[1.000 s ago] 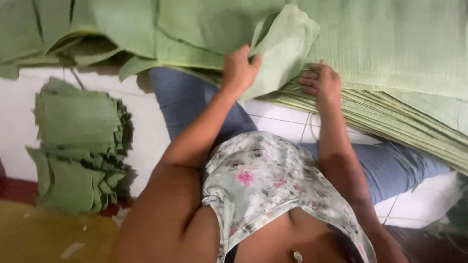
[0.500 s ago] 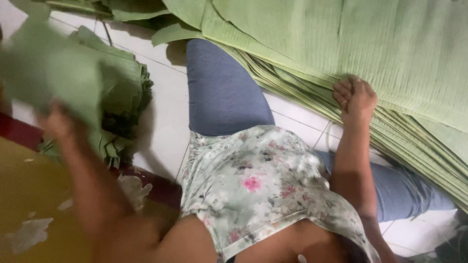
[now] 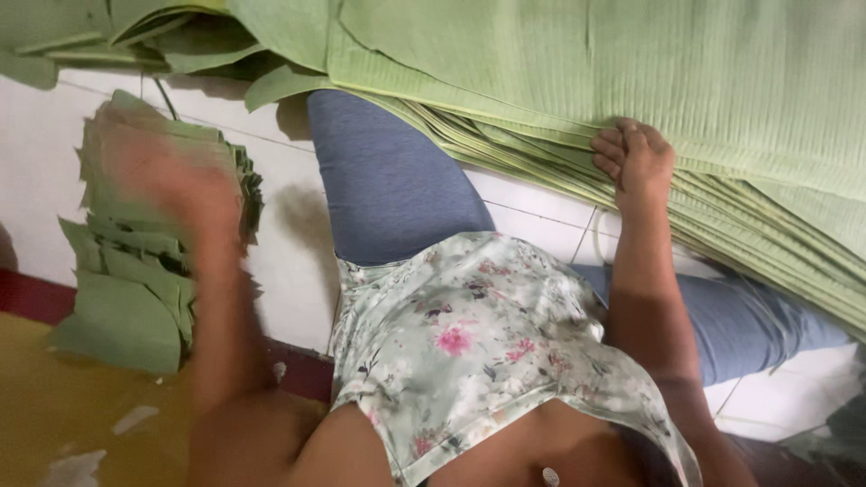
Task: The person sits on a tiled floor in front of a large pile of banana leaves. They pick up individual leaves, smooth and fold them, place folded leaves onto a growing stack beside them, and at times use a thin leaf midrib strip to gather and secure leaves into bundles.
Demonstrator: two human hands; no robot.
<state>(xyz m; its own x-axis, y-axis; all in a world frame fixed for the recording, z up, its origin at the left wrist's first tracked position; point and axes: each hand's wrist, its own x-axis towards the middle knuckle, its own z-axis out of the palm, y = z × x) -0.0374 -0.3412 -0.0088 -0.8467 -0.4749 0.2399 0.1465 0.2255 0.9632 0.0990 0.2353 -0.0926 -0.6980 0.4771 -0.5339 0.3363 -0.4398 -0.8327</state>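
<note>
Green sheets (image 3: 631,81) lie in a large layered stack across the frame from 12 to 3 o'clock, edges fanned toward the person. Right hand (image 3: 634,160) rests on the fanned edges at about 2 o'clock, knuckles up, fingers curled down into the layers; whether a single sheet is pinched cannot be told. Left hand (image 3: 162,176) sits at 9 o'clock, heavily blurred, over a smaller pile of folded green pieces (image 3: 135,271); finger spread and any hold cannot be told from the blur.

Folded pile stands on white floor tiles (image 3: 36,171) at 9 o'clock, well apart from the large stack. Loose green sheets (image 3: 108,36) lie crumpled at 11 o'clock. Blue-grey trouser leg (image 3: 388,180) runs from centre to 12 o'clock, its end passing under the stack edge; the second leg (image 3: 758,316) extends toward 4 o'clock beneath the stack. Floral top (image 3: 469,343) covers the torso at 6 o'clock. Yellow floor (image 3: 54,415) with a dark red border strip occupies 8 o'clock.
</note>
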